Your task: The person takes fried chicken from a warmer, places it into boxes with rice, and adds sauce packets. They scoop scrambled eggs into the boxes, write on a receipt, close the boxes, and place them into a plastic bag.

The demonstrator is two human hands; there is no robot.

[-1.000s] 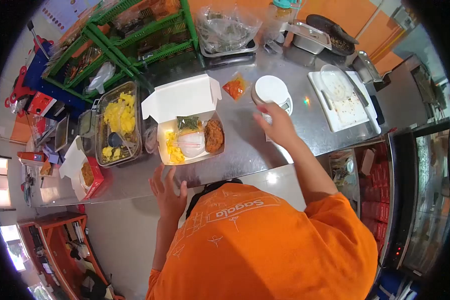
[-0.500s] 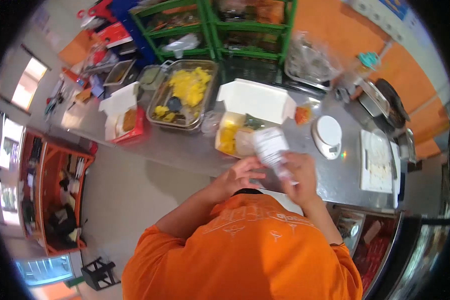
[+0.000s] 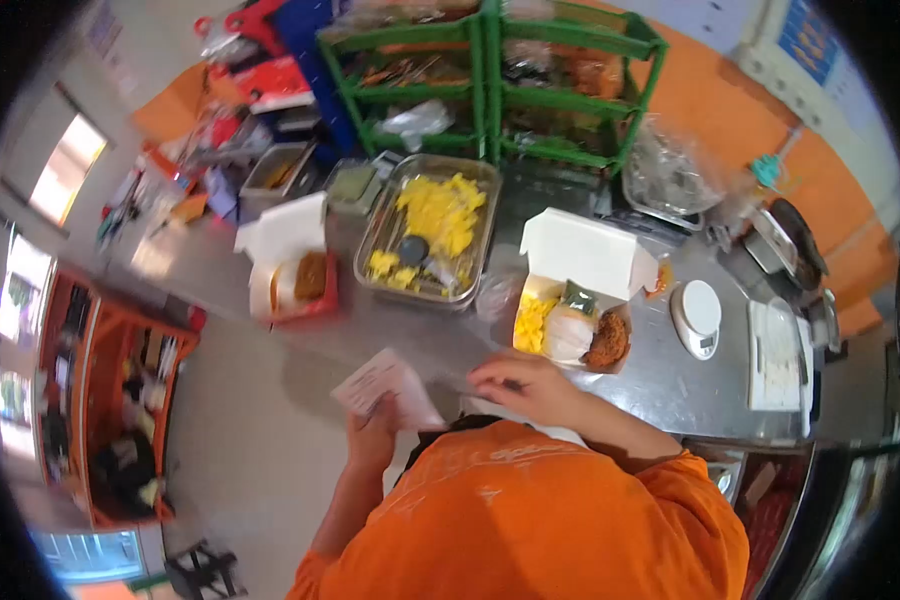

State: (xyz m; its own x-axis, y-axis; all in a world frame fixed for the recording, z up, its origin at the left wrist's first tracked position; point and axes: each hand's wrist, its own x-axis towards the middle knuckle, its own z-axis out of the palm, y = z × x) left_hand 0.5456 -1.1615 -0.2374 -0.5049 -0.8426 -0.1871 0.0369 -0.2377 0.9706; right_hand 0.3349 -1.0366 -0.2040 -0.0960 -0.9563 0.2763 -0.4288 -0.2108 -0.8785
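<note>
A printed paper slip (image 3: pixel 385 385) is pinched in my left hand (image 3: pixel 372 432), held out in front of the counter edge. My right hand (image 3: pixel 535 388) is closed to the right of the slip, just before the open food box (image 3: pixel 575 240); a small dark thing shows at its fingers, but I cannot tell what it is. Inside that box lie yellow scrambled egg (image 3: pixel 536 318), a pale wrapped round portion (image 3: pixel 569 335), a green packet (image 3: pixel 579 298) and a brown fried piece (image 3: pixel 606 340).
Another open box (image 3: pixel 300 285) with a fried piece stands on the left. A steel tray (image 3: pixel 370 240) of yellow egg sits between the boxes. To the right are a white scale (image 3: pixel 698 312) and a white cutting board (image 3: pixel 772 360). Green racks (image 3: pixel 490 90) stand behind.
The paper slip has passed from my right hand to my left, which has moved left with it. My right hand has come inward. The camera view has shifted, revealing the box's fried piece.
</note>
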